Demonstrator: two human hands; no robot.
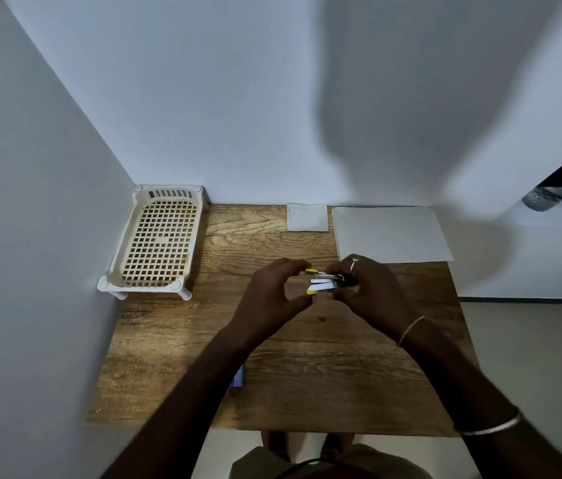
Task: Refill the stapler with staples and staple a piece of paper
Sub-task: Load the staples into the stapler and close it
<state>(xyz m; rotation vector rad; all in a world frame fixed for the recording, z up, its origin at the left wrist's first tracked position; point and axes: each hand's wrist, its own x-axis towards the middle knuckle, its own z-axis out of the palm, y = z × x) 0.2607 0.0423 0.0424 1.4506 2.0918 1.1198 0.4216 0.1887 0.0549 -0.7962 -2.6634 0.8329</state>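
A small stapler (322, 283) with yellow tips hangs above the middle of the wooden table (307, 375), its top swung up away from its base. My right hand (364, 288) grips its rear end. My left hand (276, 292) pinches its front, with fingers on the upper yellow tip and the thumb near the lower one. A white sheet of paper (391, 233) lies flat at the table's far right. A blue staple box (238, 376) lies on the table, mostly hidden under my left forearm.
A cream plastic basket tray (158, 243) on short legs stands at the far left corner against the walls. A small white square (307, 217) lies at the back edge beside the paper. The table's right edge drops to the floor.
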